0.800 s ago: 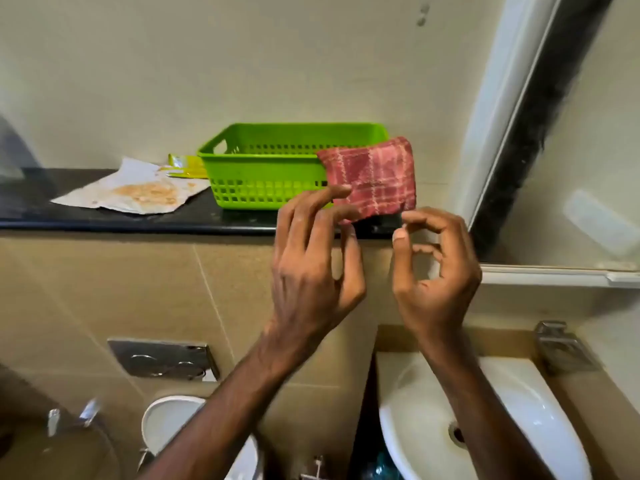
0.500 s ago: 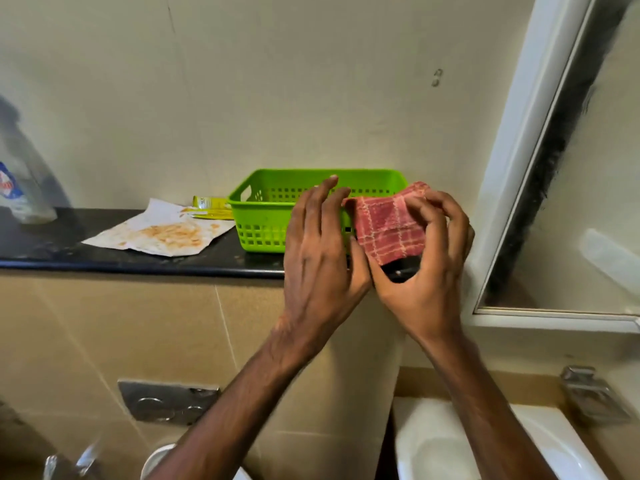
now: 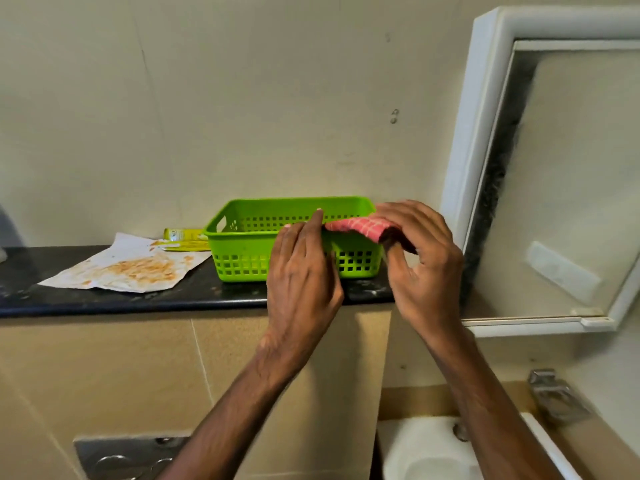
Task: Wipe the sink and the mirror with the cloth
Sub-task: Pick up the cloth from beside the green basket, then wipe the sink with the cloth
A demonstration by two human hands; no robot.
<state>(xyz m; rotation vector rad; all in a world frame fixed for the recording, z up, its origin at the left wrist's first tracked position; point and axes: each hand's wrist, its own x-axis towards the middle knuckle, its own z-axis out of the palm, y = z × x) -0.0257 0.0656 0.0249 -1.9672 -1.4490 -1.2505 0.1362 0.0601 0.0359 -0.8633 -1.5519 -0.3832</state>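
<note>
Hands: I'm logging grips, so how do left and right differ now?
The right hand curls round the cloth; the left hand is straight-fingered at the cloth's edge. The left hand covers the basket front; the right hand is nearer the mirror. Both are raised at the ledge.

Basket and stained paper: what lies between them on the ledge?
A yellow packet lies between the paper and the basket, back near the wall, on the ledge. The head view shows it.
</note>
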